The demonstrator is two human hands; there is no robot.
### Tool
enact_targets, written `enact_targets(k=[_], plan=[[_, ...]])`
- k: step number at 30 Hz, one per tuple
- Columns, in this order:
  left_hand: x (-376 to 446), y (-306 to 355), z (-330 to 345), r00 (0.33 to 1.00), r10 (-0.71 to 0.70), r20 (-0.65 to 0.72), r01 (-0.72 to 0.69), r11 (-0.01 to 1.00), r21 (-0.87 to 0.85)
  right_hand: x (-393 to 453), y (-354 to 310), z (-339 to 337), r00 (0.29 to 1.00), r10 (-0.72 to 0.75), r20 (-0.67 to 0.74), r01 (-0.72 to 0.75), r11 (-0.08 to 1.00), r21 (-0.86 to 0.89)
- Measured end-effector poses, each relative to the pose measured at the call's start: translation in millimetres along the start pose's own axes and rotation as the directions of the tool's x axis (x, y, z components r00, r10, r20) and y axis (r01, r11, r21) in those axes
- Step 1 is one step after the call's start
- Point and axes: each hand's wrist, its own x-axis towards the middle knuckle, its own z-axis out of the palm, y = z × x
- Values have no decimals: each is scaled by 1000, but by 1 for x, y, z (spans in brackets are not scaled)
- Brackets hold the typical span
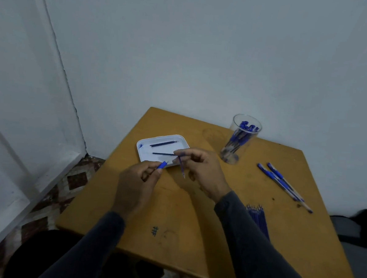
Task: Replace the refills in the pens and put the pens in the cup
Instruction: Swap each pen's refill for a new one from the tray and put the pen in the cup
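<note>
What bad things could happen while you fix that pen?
The right hand pinches a thin pen piece by its top end only, with the tip hanging free, so it might slip and roll across the table. The left hand holds the blue part right at the edge of the white tray; a bump could tip the tray and the two old refills in it. The tall cup full of pens looks easy to knock.

Dim, flat light. Plain pale grey wall (207,53) fills 12 o'clock. White panelled door or frame (16,103) runs down 9 o'clock. Tan wooden bench (193,227) sits in the corner, scuffed, pen marks on top. Patterned brown-and-white floor (64,184) at 7 o'clock. Dark bag-like shape (364,227) at 3 o'clock.
</note>
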Motion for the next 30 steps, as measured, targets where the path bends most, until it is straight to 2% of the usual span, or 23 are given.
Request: enact_targets(k=[6,9,13,24,28,30], plan=[[-23,27,33,990,-30,140,57,980,-193,-42,17,-22,974,68,-218,-33,986,162],[-31,39,47,980,-29,195,68,978,-197,-57,19,-33,950,119,-290,-47,968,246],[-36,47,61,970,-3,243,49,981,-186,-71,22,-45,920,151,-363,-59,966,253],[-43,58,75,950,31,310,22,986,-165,-87,34,-64,913,149,-381,-62,971,231],[-43,59,78,941,54,333,11,982,-189,-91,37,-69,946,190,-263,-146,973,177],[-44,58,79,941,55,333,9,982,-189,-93,34,-68,945,207,-254,-167,971,173]])
